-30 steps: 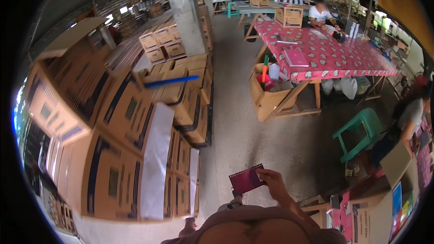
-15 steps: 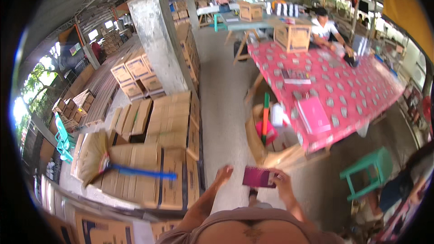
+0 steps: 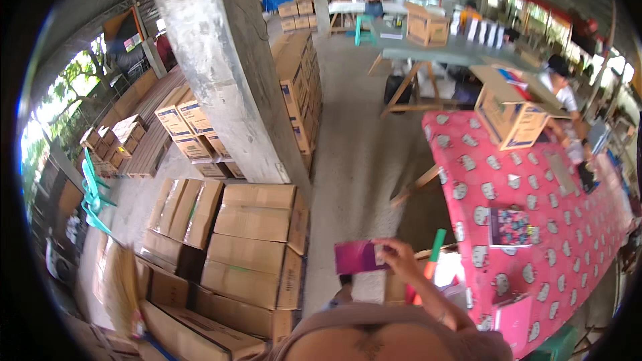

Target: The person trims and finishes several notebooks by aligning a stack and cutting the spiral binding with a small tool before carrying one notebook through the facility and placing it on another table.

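In my right hand is a small purple spiral notebook, pinched at its right edge and held out over the aisle in front of me. The hand is closed on it. My left hand is out of sight. To the right, a table with a pink patterned cloth carries a notebook with a flowered cover and a pink book. Below its near left edge, beside my right forearm, an orange and green stick rises out of a box.
Stacked cartons line my left, with a broom on them. A concrete pillar stands beyond. An open carton sits on the pink table near a co-worker. The concrete aisle runs ahead toward a grey-topped table.
I have moved forward along the aisle, so the pink table and cartons are nearer. My left hand has left the view. The right hand still holds the notebook, now a little higher.
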A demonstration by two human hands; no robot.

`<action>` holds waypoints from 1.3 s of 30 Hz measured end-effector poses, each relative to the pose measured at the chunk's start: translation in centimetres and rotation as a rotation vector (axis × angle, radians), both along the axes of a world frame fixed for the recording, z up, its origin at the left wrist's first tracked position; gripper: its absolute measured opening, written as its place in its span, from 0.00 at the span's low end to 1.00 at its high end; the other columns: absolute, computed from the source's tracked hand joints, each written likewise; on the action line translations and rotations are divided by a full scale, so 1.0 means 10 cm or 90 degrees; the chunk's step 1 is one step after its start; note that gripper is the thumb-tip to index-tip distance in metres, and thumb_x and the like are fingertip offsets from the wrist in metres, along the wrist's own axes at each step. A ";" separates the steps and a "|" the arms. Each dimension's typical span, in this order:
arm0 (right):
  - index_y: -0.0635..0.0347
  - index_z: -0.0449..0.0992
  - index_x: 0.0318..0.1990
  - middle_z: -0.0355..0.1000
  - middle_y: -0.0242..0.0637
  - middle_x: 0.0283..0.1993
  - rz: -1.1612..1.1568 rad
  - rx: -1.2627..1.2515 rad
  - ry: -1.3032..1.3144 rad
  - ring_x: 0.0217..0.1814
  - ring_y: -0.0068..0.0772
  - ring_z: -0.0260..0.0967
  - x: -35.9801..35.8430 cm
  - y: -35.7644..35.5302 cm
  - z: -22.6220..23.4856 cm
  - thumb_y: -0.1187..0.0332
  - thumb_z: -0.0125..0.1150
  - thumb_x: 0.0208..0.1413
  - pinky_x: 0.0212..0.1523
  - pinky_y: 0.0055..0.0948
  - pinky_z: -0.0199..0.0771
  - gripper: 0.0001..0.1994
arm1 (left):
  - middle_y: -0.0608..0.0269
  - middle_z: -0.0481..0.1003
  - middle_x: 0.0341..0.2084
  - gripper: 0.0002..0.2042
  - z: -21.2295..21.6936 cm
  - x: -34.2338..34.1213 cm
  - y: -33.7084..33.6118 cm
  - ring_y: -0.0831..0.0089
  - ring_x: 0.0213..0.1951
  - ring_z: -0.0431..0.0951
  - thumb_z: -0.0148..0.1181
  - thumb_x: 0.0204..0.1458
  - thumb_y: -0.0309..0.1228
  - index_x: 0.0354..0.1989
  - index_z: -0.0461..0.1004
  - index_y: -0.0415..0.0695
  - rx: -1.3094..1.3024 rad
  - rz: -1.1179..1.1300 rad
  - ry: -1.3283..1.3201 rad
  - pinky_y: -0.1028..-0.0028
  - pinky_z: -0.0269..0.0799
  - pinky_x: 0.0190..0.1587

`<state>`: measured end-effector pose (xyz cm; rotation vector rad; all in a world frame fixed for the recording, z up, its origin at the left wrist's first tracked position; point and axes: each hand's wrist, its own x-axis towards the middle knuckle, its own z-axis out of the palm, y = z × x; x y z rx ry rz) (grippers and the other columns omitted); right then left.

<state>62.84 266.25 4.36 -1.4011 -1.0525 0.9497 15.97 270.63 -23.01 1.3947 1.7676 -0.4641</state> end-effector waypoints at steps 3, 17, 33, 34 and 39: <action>0.64 0.76 0.52 0.73 0.27 0.35 -0.056 -0.048 0.109 0.33 0.10 0.65 0.39 0.97 -0.21 0.77 0.58 0.55 0.35 0.15 0.67 0.15 | 0.51 0.78 0.30 0.12 -0.05 0.84 1.45 0.52 0.36 0.78 0.51 0.54 0.36 0.34 0.78 0.43 0.016 -0.122 -0.028 0.58 0.73 0.40; 0.69 0.73 0.52 0.73 0.32 0.39 -0.186 -0.052 0.256 0.38 0.20 0.69 3.42 5.51 -0.35 0.70 0.59 0.57 0.41 0.22 0.70 0.17 | 0.50 0.72 0.26 0.13 0.77 6.11 7.86 0.55 0.28 0.71 0.50 0.57 0.36 0.37 0.71 0.36 0.372 -0.241 -0.544 0.59 0.66 0.34; 0.64 0.75 0.51 0.75 0.29 0.38 0.032 -0.008 0.305 0.38 0.17 0.70 6.33 12.09 -0.27 0.73 0.56 0.60 0.42 0.20 0.72 0.13 | 0.59 0.70 0.18 0.12 -0.03 7.66 12.59 0.73 0.17 0.67 0.54 0.57 0.38 0.31 0.71 0.39 -0.096 0.367 -0.470 0.70 0.64 0.19; 0.64 0.75 0.52 0.74 0.29 0.37 0.038 0.014 0.311 0.38 0.17 0.70 6.44 12.45 -0.27 0.73 0.56 0.60 0.42 0.20 0.72 0.13 | 0.59 0.71 0.20 0.13 0.02 7.98 13.26 0.72 0.18 0.68 0.54 0.57 0.38 0.31 0.71 0.38 -0.057 0.285 -0.386 0.70 0.65 0.20; 0.63 0.75 0.52 0.74 0.28 0.38 -0.028 -0.002 0.284 0.38 0.15 0.68 7.49 13.85 0.00 0.73 0.56 0.60 0.41 0.18 0.68 0.13 | 0.53 0.75 0.34 0.14 0.38 9.79 15.78 0.61 0.33 0.74 0.51 0.59 0.36 0.41 0.73 0.36 0.260 -0.217 -0.246 0.64 0.70 0.32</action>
